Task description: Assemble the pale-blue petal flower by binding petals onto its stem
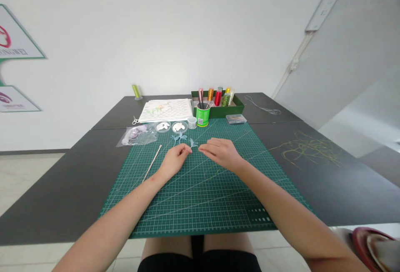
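My left hand (175, 158) is closed in a pinch over the middle of the green cutting mat (187, 205). At its fingertips stands a small pale blue fabric flower (193, 143), its lower end hidden by the fingers. Just right of it is my right hand (221, 152), thumb and fingers pressed together and pointing left; whatever they grip is too fine to make out. Two similar blue flowers (179, 137) lie on the mat behind my left hand. A thin pale strip (152, 162) rests to the left of that hand.
Behind are shallow dishes of white pieces (179, 127), a green can of tools (203, 115), a green box of thread spools (240, 108) and patterned sheets (181, 109). A plastic bag (139, 134) lies left, a flat clear case (236, 119) behind right, loose yellow-green thread (308, 151) right.
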`<control>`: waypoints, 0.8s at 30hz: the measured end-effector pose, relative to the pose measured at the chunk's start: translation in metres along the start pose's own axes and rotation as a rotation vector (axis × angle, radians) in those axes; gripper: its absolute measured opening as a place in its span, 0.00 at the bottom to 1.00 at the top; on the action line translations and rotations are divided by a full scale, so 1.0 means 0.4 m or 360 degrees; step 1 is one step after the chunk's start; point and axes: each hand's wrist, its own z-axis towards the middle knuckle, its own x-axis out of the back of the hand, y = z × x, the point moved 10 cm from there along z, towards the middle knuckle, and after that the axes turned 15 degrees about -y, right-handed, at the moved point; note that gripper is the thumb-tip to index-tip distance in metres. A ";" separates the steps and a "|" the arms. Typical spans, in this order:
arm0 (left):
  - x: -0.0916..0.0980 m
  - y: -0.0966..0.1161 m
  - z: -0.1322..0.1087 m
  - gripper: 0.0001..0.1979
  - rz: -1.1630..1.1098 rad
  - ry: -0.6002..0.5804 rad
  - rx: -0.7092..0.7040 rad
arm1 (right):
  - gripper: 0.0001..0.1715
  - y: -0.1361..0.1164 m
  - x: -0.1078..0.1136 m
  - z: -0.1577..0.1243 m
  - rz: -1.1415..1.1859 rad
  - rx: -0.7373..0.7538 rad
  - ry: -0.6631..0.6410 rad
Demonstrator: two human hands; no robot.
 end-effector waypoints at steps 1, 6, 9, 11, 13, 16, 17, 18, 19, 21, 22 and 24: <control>0.001 -0.001 0.001 0.14 -0.0027 0.0009 -0.0004 | 0.18 0.001 -0.004 0.001 0.0081 -0.0007 0.0000; -0.014 0.011 0.007 0.16 -0.0197 -0.0075 -0.0066 | 0.17 0.002 -0.015 0.003 0.0276 -0.0063 0.0061; -0.032 0.026 0.007 0.15 -0.0277 -0.0156 -0.0124 | 0.17 0.004 -0.018 0.001 0.0221 -0.0086 0.0087; -0.040 0.031 0.005 0.15 -0.0320 -0.0188 -0.0135 | 0.16 0.004 -0.018 -0.002 0.0164 -0.0087 0.0111; -0.045 0.034 0.002 0.16 -0.0328 -0.0212 -0.0127 | 0.16 0.001 -0.016 -0.004 0.0099 -0.0074 0.0147; -0.042 0.043 -0.003 0.18 -0.0266 -0.0207 -0.0123 | 0.15 -0.009 -0.007 -0.009 0.0017 -0.0026 0.0227; -0.038 0.047 -0.005 0.19 -0.0235 -0.0190 -0.0129 | 0.14 -0.013 -0.004 -0.011 0.0002 -0.0006 0.0254; -0.035 0.050 -0.006 0.19 -0.0206 -0.0172 -0.0140 | 0.14 -0.016 -0.002 -0.012 -0.0010 0.0011 0.0274; -0.033 0.052 -0.007 0.19 -0.0182 -0.0155 -0.0151 | 0.13 -0.019 0.000 -0.013 -0.0018 0.0022 0.0286; -0.031 0.053 -0.007 0.19 -0.0155 -0.0135 -0.0171 | 0.12 -0.022 -0.001 -0.013 -0.0031 0.0032 0.0292; -0.032 0.051 -0.007 0.18 -0.0149 -0.0131 -0.0177 | 0.12 -0.023 -0.002 -0.013 -0.0038 0.0037 0.0292; -0.034 0.047 -0.005 0.18 -0.0138 -0.0128 -0.0182 | 0.11 -0.027 -0.002 -0.014 -0.0056 0.0056 0.0299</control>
